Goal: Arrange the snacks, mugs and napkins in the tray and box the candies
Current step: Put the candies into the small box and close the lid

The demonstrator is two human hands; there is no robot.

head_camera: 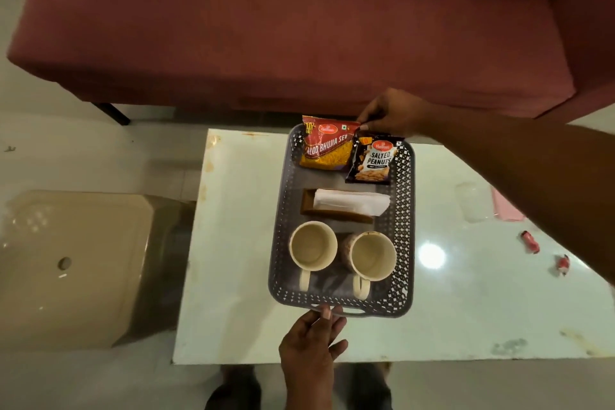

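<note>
A dark perforated tray [404, 236] lies on the white table. At its far end lie a red and yellow Aloo Bhujia Sev packet [327, 146] and a dark Salted Peanuts packet [374, 160]. In the middle sits a brown napkin holder [336, 211] with white napkins [352, 201]. Two cream mugs [312, 245] [372, 256] stand at the near end, handles towards me. My right hand [392, 113] pinches the top right corner of the Sev packet. My left hand [314, 333] grips the tray's near handle. Two red wrapped candies [529, 241] [562, 265] lie at the right.
A clear plastic box [472, 201] and a pink lid [506, 206] sit on the table [233, 243] at the right, partly hidden by my right arm. A red sofa [299, 27] stands beyond the table. A beige plastic stool [76, 260] is to the left. My feet are below the near edge.
</note>
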